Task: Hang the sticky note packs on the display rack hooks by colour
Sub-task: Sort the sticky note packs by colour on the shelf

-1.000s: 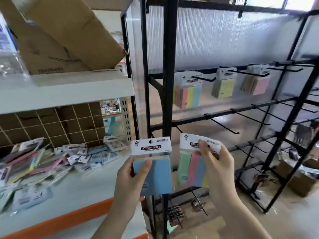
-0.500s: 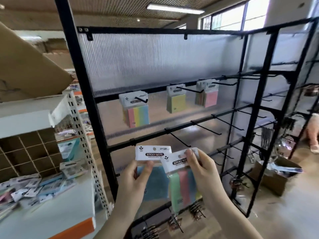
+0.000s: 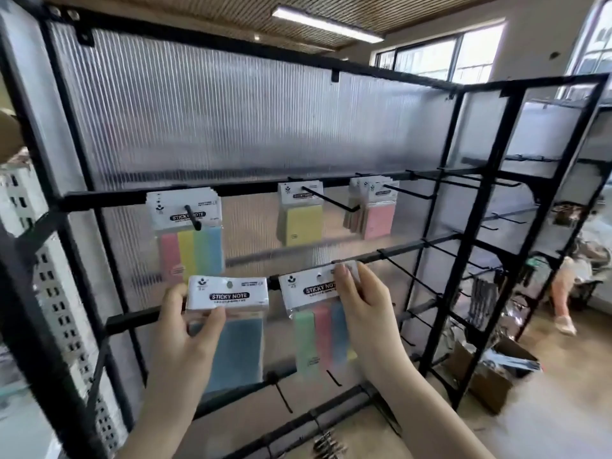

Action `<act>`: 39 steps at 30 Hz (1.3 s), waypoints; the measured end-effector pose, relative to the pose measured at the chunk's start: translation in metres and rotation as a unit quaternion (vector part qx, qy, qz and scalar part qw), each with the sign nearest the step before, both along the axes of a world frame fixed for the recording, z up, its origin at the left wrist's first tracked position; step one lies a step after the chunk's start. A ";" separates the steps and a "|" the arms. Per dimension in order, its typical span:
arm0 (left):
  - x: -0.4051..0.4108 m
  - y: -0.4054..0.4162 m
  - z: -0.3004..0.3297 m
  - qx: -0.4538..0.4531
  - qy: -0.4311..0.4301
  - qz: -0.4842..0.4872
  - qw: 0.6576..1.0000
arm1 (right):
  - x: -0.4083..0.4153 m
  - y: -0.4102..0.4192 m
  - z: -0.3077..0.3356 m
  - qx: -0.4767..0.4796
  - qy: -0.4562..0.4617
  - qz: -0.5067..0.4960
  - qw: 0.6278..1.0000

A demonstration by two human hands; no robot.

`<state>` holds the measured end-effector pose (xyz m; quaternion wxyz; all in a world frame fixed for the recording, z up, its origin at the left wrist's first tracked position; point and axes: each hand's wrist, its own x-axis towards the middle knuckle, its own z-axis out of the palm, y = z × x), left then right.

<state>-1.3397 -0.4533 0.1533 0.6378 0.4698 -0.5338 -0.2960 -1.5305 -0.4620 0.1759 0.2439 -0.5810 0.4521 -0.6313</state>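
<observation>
Fingers of the right hand (image 3: pixel 364 306) are pinched on the white header card of a striped pack (image 3: pixel 323 321), thumb hidden behind and fingertips laid over the card's upper right corner; the pack is held up just in front of the rack's middle bar, its punched hole left uncovered, presumably so that a hook can be threaded through it. Fingers of the left hand (image 3: pixel 180 321) are curled round the header of a blue pack (image 3: pixel 231 329), thumb across the front lower edge; this pack is kept lower and to the left, apparently parked until its turn comes. On the display rack (image 3: pixel 463 180) three hooks of the upper bar are already loaded: hung striped packs (image 3: pixel 187 233) at the left, yellow packs (image 3: pixel 299 217) in the middle, pink packs (image 3: pixel 374 210) to the right; a match for the held striped pack is thus offered by the left hook, while no blue group is seen, so a bare hook would be needed. Each pack is seen as a clear sleeve under a white card printed "STICKY NOTE"; the held striped one shows green, pink and blue bands with a sliver of yellow; the blue one is a single flat square.
</observation>
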 end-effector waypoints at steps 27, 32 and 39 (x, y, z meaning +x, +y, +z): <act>0.024 0.020 0.042 0.008 -0.179 0.204 0.962 | 0.100 -0.064 0.041 -0.130 -0.042 0.259 0.956; 0.014 0.013 0.045 -0.045 -0.201 0.279 0.938 | 0.097 -0.071 0.046 -0.099 -0.047 0.297 0.949; 0.008 -0.005 0.045 -0.077 -0.213 0.316 0.921 | 0.097 -0.081 0.048 -0.080 -0.032 0.334 0.939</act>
